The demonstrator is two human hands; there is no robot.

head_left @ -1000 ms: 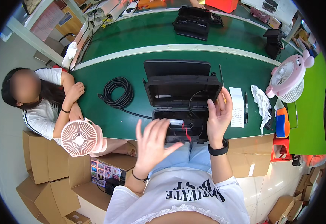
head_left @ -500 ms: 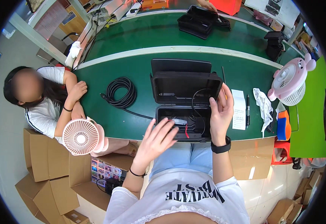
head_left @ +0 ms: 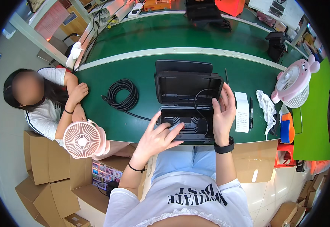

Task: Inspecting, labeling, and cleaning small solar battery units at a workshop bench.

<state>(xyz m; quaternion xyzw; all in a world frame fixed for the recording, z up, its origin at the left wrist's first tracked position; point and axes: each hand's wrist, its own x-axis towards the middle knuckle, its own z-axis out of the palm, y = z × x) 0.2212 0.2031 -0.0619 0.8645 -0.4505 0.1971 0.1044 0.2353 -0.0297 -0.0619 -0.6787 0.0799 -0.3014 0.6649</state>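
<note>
A black plastic box (head_left: 187, 140) lies in front of me on the green table, its lid (head_left: 186, 89) raised. A thin black cable (head_left: 196, 106) loops from the lid down into the ribbed base. My right hand (head_left: 223, 115) grips the lid's right edge, thumb in front and fingers behind. Over the base's left front is my left hand (head_left: 157, 134), fingers spread; the index finger reaches along the left wall and the others extend inside. A small reddish spot shows by a fingertip, too small to name. Left of the box lies a coiled black cable (head_left: 122, 94), its end running to the box.
At the right are a paper slip (head_left: 242, 113), a pen (head_left: 251, 113), a white cloth (head_left: 266, 109) and a pink fan (head_left: 291, 81). Another person (head_left: 47, 102) leans on the table's left end beside a second fan (head_left: 82, 139). Cardboard boxes (head_left: 51, 155) stand below.
My left hand has shifted slightly, its index finger now along the box's left wall. The silvery piece and red wire no longer show. On the far table, a black case has moved farther back.
</note>
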